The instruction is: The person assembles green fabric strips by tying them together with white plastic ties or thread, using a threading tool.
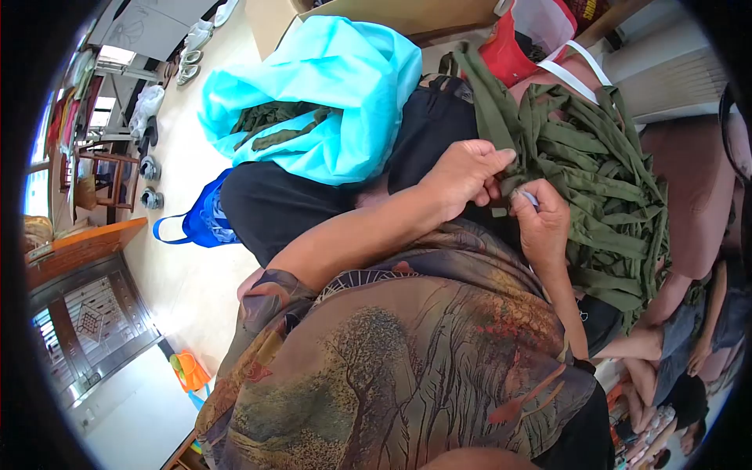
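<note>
My left hand (470,176) is closed, its thumb and finger pinching an olive green fabric strip (489,102) above my lap. Close beside it, my right hand (542,215) is also closed, with a small pale object (531,199) showing between thumb and fingers; its kind is too small to make out. The fingertips of both hands nearly meet at the strip. A large tangled heap of olive green strips (603,204) lies just right of my hands. On my other leg rests a light blue bag (368,102), with more green strips (282,121) inside.
A cardboard box (270,23) and a red bag (509,47) stand beyond my knees. A blue bag (205,210) sits on the floor to the left, with shoes (150,168) farther off. Other people sit at the lower right, one arm (709,313) visible.
</note>
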Demonstrator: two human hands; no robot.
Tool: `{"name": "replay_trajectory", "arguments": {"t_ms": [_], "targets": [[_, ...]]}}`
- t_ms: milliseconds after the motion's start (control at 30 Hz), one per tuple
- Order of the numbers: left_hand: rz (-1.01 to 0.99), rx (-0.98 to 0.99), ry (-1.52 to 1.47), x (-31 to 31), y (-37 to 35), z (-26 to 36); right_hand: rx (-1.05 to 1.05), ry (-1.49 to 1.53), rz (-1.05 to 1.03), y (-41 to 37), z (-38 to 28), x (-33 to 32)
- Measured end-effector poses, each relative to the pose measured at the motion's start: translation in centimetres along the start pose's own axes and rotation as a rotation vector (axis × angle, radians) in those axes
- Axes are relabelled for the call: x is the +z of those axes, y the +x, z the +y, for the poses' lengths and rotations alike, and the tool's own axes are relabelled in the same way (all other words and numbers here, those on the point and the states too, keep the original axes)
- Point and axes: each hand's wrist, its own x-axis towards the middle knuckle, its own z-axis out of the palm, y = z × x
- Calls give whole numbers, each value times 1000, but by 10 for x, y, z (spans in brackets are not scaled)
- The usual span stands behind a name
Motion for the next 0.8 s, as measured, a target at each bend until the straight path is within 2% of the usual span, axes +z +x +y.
{"name": "replay_trajectory", "arguments": {"t_ms": [133, 267, 367, 400, 500, 533, 667, 767, 800], "targets": [[-98, 0, -39, 7, 3, -2, 149, 170, 80, -13, 2, -4], [-116, 125, 74, 29, 7, -2, 216, 342, -47, -11, -30, -27], [-203, 166, 106, 44, 5, 4, 131, 226, 88, -4, -14, -27], [-204, 187, 101, 48, 7, 7, 67, 63, 113, -5, -11, -32], [-95, 249, 18, 45, 14, 31, -12, -239, 105, -8, -20, -38], [-155, 250, -35, 40, 17, 33, -17, -104, 70, -8, -16, -35], [-269, 219, -141, 21, 26, 47, 242, 334, -10, -6, -32, -45], [-288, 201, -178, 9, 28, 54, 180, 464, 98, 2, -27, -47], [-302, 195, -187, 4, 29, 53, 211, 520, 15, 4, -25, -53]]}}
